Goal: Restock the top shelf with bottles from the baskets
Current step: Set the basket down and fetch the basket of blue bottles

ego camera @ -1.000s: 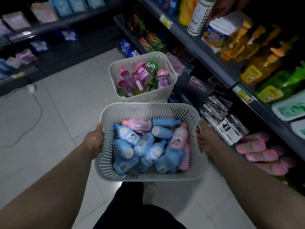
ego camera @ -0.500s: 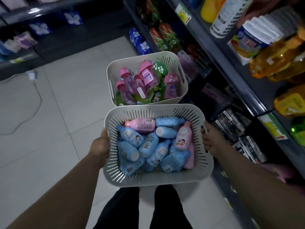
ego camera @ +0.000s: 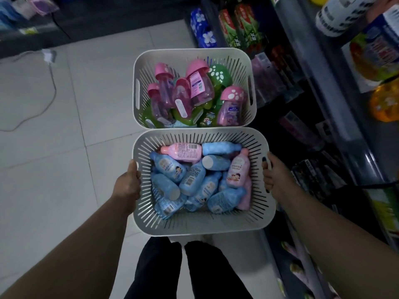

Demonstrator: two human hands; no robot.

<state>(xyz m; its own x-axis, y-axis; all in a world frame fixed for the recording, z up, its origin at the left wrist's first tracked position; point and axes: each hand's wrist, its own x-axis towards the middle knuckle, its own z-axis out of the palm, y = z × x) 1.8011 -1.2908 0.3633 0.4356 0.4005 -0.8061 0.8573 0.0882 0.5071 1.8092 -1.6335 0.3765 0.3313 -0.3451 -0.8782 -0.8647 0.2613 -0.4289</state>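
Note:
I hold a white slotted basket (ego camera: 200,223) by its two side handles. My left hand (ego camera: 127,184) grips the left rim and my right hand (ego camera: 273,178) grips the right rim. Inside lie several blue bottles (ego camera: 192,178) and pink bottles (ego camera: 182,152) on their sides. Just beyond it a second white basket (ego camera: 244,59) rests on the floor, filled with pink mushroom-cap bottles (ego camera: 231,104) and green bottles (ego camera: 219,75). The near basket's far rim meets the second basket's near rim.
Dark store shelving (ego camera: 336,87) runs along the right, stocked with packets, orange bottles (ego camera: 384,104) and boxes. A pale tiled floor (ego camera: 54,147) spreads to the left with a cable (ego camera: 49,83) lying across it. My dark-trousered legs (ego camera: 183,270) stand below the basket.
The basket in my hands has come closer to the second basket on the floor and lower; the view has tilted down, so the upper shelves have slid out of sight.

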